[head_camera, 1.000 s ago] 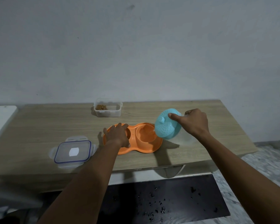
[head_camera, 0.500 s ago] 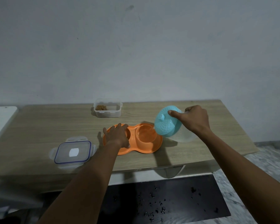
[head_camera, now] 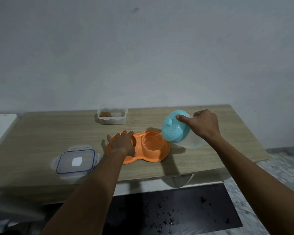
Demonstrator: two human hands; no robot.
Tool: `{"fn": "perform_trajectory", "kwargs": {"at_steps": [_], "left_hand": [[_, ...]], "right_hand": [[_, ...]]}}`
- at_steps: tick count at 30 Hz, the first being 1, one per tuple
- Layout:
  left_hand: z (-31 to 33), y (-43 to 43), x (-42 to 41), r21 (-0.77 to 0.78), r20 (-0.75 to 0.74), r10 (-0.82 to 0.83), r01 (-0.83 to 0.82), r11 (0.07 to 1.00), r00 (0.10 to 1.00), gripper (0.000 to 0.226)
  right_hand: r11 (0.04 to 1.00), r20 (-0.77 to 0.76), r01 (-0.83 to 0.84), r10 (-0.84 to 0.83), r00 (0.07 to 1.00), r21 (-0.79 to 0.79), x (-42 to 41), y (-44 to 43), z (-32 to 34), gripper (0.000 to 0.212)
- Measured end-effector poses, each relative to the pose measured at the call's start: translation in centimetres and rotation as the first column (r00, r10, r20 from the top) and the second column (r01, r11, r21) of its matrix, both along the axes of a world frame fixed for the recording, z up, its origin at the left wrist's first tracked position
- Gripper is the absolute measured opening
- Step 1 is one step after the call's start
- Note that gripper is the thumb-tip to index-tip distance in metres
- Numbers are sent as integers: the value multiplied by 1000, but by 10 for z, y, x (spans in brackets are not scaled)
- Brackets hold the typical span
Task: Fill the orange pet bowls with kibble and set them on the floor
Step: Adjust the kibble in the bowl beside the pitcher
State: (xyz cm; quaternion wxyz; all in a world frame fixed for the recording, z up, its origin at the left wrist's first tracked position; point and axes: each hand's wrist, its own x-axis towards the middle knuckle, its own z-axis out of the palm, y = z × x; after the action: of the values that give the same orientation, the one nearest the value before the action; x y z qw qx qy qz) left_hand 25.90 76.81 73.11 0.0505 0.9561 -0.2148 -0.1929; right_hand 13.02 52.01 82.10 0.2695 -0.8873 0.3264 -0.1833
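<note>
A: Where does your orange double pet bowl point(head_camera: 138, 146) sit?

B: On the wooden bench point(head_camera: 41, 133), near the middle and toward the front edge. Your left hand point(head_camera: 121, 144) lies flat over its left cup, fingers point(head_camera: 125, 133) spread apart and pressing the rim, gripping nothing.

A: And your right hand point(head_camera: 204, 125)?

B: It holds a clear jug with a teal lid point(head_camera: 174, 128) tilted over the bowl's right cup, fingers clamped around the jug, one fingertip laid on the lid. A thin clear stream point(head_camera: 157, 135) runs from the lid's edge into the right cup, which looks wet.

A: Where is the kibble?

B: A little brown kibble point(head_camera: 105, 114) lies in an open clear container point(head_camera: 112, 116) at the back edge of the bench, well apart from the bowl. Its clear lid with a blue seal point(head_camera: 75, 161) lies flat near the front left edge, just beside your left forearm.

A: Below the bench?

B: A dark mat point(head_camera: 176, 209) on the floor, speckled with small dark bits.
</note>
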Motion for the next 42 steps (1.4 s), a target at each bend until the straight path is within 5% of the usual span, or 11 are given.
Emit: {"fn": "perform_trajectory", "kwargs": {"at_steps": [42], "left_hand": [[-3,-5,-5,-10,-3,50,-50,999,999,107]], "right_hand": [[982,57,7,-18,998,187,-5,-12,-12,70]]}}
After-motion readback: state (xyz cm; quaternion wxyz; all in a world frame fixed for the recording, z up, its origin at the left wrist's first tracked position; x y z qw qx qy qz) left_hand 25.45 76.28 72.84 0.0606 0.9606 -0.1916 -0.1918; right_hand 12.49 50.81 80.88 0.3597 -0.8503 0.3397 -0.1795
